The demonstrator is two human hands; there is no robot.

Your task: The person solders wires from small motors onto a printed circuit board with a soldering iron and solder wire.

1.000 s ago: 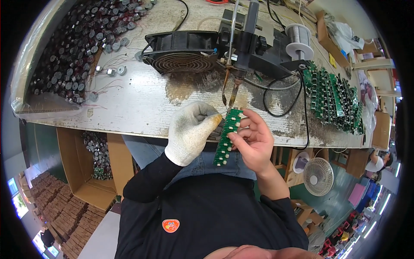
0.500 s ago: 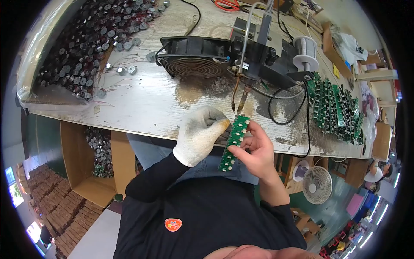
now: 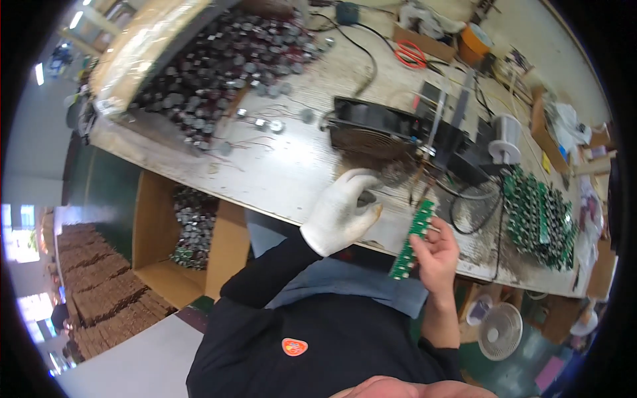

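My left hand, in a white work glove, hovers over the front edge of the workbench. Its thumb and index finger are apart and bent, with greyish shading inside the curl; nothing held can be made out. Bare and to the right, my right hand pinches a narrow green circuit board strip that carries a row of small pale parts. The strip slants, its upper end just below the soldering iron tip. Whether the two touch, I cannot tell. A thin metal feed tube points down beside the tip.
A black fan stands left of the soldering stand, a solder wire spool right of it. Small round metal components with red wires heap at the left. Circuit board strips pile at the right. An open cardboard box sits below the bench.
My left hand has drawn away from the board strip, and its thumb and index finger have parted. My right hand still holds the strip near the iron. The whole view has swung leftward and tilted.
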